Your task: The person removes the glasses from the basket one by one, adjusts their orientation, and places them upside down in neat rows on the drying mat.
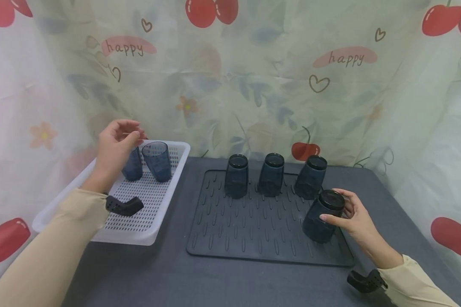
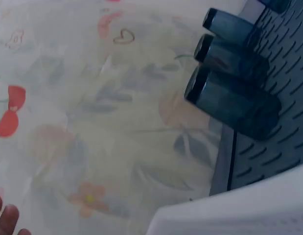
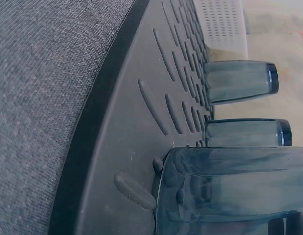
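With thumb and fingers on either side, my right hand (image 1: 357, 217) holds an upside-down blue-tinted drinking glass (image 1: 319, 221) at the right front of a dark ribbed drying mat (image 1: 249, 238). In the right wrist view that glass (image 3: 229, 186) has its rim at the mat. My left hand (image 1: 117, 145) is over the far left of a white perforated basket (image 1: 182, 170), its fingers loosely bent with nothing in them. It overlaps one upright glass (image 1: 133, 166) in the head view; another glass (image 1: 158, 164) stands to its right. Only fingertips (image 2: 7, 220) show in the left wrist view.
Three upside-down glasses line the mat's back edge: a left one (image 1: 236, 177), a middle one (image 1: 271, 175) and a right one (image 1: 311, 178) close behind the held glass. Mat and basket rest on a grey-covered table (image 1: 169, 273). A printed curtain (image 1: 230, 85) encloses the back and sides.
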`<state>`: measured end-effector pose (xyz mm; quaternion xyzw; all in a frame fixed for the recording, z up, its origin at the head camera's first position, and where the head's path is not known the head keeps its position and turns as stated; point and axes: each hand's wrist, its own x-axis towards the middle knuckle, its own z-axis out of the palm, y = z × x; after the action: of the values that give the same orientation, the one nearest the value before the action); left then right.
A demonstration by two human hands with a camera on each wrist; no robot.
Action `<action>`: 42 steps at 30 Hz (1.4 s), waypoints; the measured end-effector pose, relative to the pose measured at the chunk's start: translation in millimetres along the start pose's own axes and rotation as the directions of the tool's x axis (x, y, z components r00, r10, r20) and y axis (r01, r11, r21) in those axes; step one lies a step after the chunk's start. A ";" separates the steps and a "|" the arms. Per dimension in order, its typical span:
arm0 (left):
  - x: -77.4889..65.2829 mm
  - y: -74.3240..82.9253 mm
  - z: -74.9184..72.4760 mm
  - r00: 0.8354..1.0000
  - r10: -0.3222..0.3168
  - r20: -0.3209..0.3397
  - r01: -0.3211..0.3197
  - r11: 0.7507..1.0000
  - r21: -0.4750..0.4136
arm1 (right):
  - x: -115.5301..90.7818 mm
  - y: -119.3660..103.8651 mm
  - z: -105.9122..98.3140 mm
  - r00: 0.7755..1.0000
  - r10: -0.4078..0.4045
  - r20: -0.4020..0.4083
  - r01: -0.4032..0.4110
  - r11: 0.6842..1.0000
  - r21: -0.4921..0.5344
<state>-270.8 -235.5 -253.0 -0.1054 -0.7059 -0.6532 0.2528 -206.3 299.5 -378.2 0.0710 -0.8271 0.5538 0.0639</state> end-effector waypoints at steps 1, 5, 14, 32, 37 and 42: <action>1.8 -2.9 -1.9 1.000 -0.001 -0.030 0.001 1.000 0.003 | -0.1 0.1 0.1 1.000 -0.002 0.000 0.002 1.000 0.000; 6.1 -13.1 -7.5 0.988 -0.018 -0.150 0.029 0.997 0.076 | -0.8 0.6 0.9 1.000 -0.010 -0.001 0.010 1.000 0.010; 13.6 -40.6 -19.2 0.952 -0.001 -0.307 0.082 0.965 0.250 | -2.6 0.7 2.5 1.000 -0.003 0.011 0.003 0.999 0.039; 20.2 -72.8 -35.3 0.928 -0.019 -0.372 0.174 0.905 0.389 | -0.8 -0.4 1.4 1.000 -0.001 0.003 0.001 1.000 -0.006; 21.9 -76.9 -38.8 0.924 -0.040 -0.381 0.204 0.893 0.401 | -0.9 -0.5 0.5 1.000 0.009 0.003 -0.009 1.000 -0.016; 23.2 -81.4 -42.6 0.921 -0.078 -0.381 0.238 0.888 0.393 | -1.2 -1.3 0.1 1.000 0.023 0.001 -0.023 1.000 -0.022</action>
<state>-320.3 -291.4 -311.4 0.1313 -0.7818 -0.5073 0.3379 -204.9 299.0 -377.3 0.0613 -0.8339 0.5454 0.0575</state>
